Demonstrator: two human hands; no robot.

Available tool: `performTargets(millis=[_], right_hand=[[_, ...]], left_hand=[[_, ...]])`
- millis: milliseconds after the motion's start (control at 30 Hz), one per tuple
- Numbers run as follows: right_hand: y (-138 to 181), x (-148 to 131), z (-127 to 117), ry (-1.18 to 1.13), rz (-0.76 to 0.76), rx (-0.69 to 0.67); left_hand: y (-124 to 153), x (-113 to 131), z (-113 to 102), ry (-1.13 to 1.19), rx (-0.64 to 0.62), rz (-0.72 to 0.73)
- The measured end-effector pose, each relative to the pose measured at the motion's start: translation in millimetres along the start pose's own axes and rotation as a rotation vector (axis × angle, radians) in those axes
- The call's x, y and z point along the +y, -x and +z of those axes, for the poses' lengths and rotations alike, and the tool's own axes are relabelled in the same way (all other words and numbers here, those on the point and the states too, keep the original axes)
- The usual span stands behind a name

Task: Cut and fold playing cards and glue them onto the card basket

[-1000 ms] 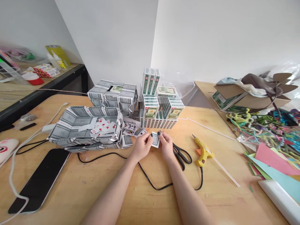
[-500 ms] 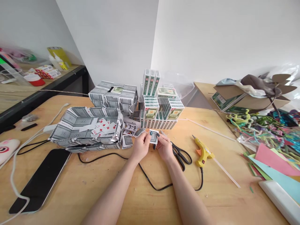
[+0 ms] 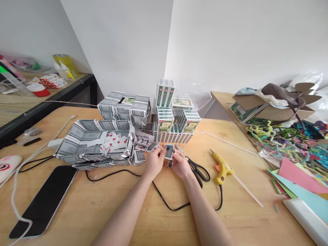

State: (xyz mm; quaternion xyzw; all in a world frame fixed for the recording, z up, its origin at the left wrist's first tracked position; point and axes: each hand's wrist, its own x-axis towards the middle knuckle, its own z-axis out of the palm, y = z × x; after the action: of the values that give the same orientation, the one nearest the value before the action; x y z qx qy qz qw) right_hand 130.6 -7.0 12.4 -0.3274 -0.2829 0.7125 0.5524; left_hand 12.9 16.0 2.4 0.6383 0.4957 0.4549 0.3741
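Both my hands meet at the middle of the wooden table (image 3: 159,218) and pinch one small playing card (image 3: 168,151), patterned back up. My left hand (image 3: 153,162) grips its left edge and my right hand (image 3: 179,163) grips its right edge, palm turned partly up. A few loose cards (image 3: 143,143) lie just beyond my left hand. To the left stands a tray-like box built from cards (image 3: 96,143), with red-pip cards inside. Behind are a second card box (image 3: 125,107) and stacked green card packs (image 3: 174,118).
Black scissors (image 3: 197,169) lie right beside my right hand, then a yellow glue gun (image 3: 221,165) with a black cable (image 3: 166,201) running under my wrists. A dark tablet (image 3: 43,198) lies front left. Coloured paper (image 3: 297,177) and pipe cleaners (image 3: 284,140) crowd the right.
The card has been folded or turned between my fingers and looks smaller. My right hand has rolled palm-up under it. Both hands stayed in the same spot.
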Motion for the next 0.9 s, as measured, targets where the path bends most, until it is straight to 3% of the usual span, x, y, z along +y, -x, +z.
performTargets(millis=[100,300,633,733,900], right_hand=[[0.3,-0.8,2.1,0.013,-0.010,0.019],[-1.0,-0.5,0.8,-0.018,-0.064,0.095],[0.1,-3.2,-0.2,-0.004,-0.100,0.097],[-0.6,-1.0,-1.9,-0.040,-0.108,0.102],[-5.8,2.8,-7.0,-0.074,-0.093,0.241]], left_hand=[[0.5,-0.1,-0.3,0.040,0.008,-0.023],[1.8,2.3,-2.9,0.249,-0.154,-0.055],[-0.5,5.6,-8.1,0.446,-0.288,-0.136],[-2.3,2.4,-7.5,0.535,-0.248,-0.203],[-7.0,0.6,-6.0,0.617,-0.134,-0.306]])
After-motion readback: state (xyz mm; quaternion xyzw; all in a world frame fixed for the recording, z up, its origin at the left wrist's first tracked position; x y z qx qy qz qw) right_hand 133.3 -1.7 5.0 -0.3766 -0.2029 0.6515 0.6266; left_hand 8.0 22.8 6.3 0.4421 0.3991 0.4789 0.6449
